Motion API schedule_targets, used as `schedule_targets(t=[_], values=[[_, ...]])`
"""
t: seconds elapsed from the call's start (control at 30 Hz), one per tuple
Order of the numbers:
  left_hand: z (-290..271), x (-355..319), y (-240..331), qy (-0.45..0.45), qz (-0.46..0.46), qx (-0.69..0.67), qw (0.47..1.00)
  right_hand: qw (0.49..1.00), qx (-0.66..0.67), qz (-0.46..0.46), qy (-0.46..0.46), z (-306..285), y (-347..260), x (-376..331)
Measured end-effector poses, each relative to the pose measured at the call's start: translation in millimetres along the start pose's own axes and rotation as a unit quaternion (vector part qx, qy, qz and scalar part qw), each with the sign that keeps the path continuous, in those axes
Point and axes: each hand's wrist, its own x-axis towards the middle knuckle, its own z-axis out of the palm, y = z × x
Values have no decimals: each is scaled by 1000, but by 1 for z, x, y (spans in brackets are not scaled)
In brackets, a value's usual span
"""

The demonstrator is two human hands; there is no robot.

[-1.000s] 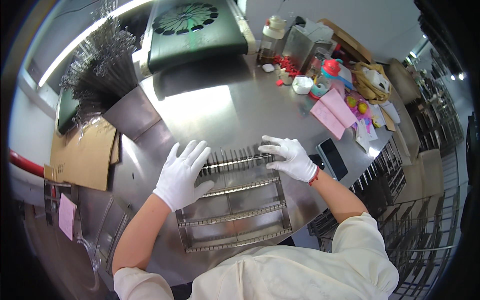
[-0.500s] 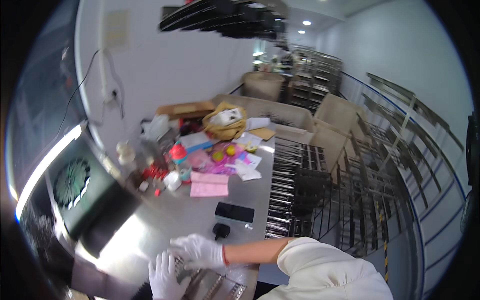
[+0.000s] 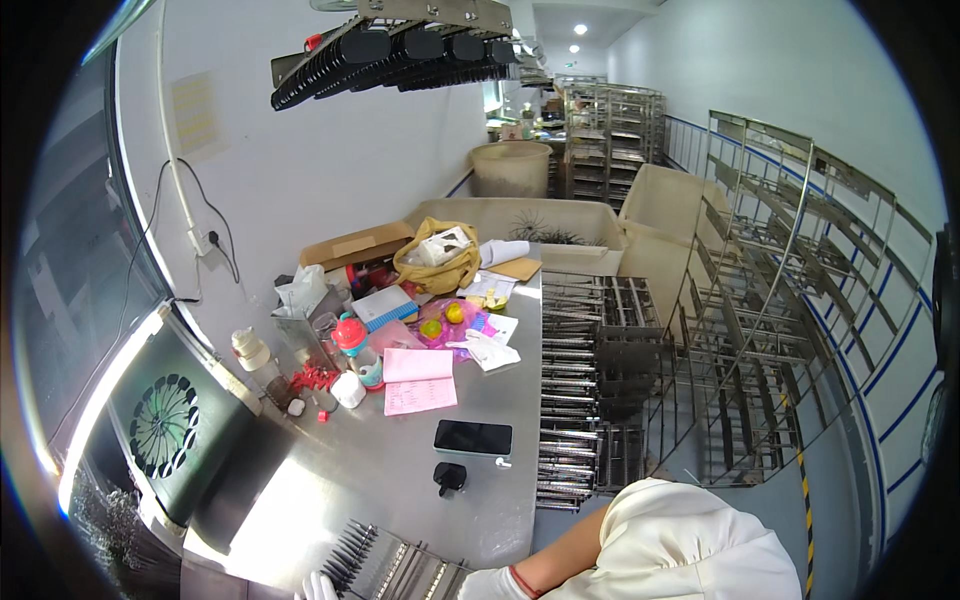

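Observation:
A flat metal rack (image 3: 395, 568) lies at the near edge of the steel table, cut off by the lower border. Metal strips cross it, and a row of thin black blade-like pieces (image 3: 348, 556) sticks out along its left side. My left hand (image 3: 317, 587), in a white glove, shows only its outstretched fingers, beside the black pieces. At the rack's right end is my right hand (image 3: 492, 585), also gloved; its fingers are hidden below the border. Farther up the table lie a dark phone (image 3: 473, 437) and a small black case-like object (image 3: 450, 478).
A pink notepad (image 3: 420, 380), a red-topped bottle (image 3: 350, 337) and a yellow bag (image 3: 445, 262) crowd the table's far part. A green-faced machine (image 3: 165, 425) stands left. Stacked metal racks (image 3: 570, 400) flank the right edge. Black parts hang overhead (image 3: 410, 50).
The view has shifted and sharpened. My right hand has moved from beside the left hand to the rack's right end. My left hand sits lower in view, and more of the rack shows.

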Motion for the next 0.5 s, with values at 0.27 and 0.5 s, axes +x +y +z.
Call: schedule_targets(t=[0.27, 0.5], values=[[19, 25, 1, 0, -43, -71, 997, 999, -25, -27, 35, -31, -32, -5], [20, 20, 8, 30, -46, -68, 996, 994, -53, -38, 90, -11, -30, -10]])
